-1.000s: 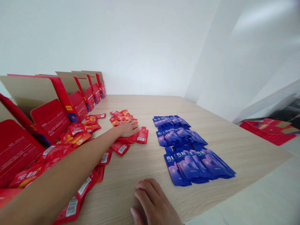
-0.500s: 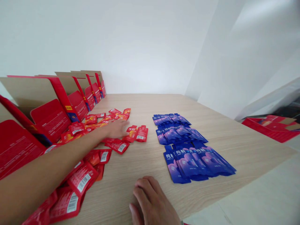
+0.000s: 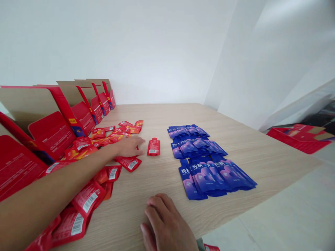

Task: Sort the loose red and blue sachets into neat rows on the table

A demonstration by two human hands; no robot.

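Observation:
My left hand (image 3: 130, 146) reaches across the table over the near part of a loose heap of red pouches (image 3: 87, 199). Its fingers are apart, and a sliver of red shows beneath them. Just to the right of the fingertips, untouched, lies a single red spouted pouch (image 3: 154, 147), barcode side up. My right hand (image 3: 167, 221) rests at the table's near side with loosely bent fingers, the thumb apart, and nothing visible in it. Blue-purple pouches (image 3: 214, 174) overlap in three rows to its right.
Open red cardboard boxes (image 3: 52, 134) stand in a row along the left side, flaps up. The wooden table (image 3: 157, 115) meets a white wall at the back. Beyond its right edge sits a red box (image 3: 298, 139) with cardboard pieces.
One of the two red pouches beside my left hand no longer shows in its place. My left hand remains near there; my right hand stays put. The view has shifted slightly.

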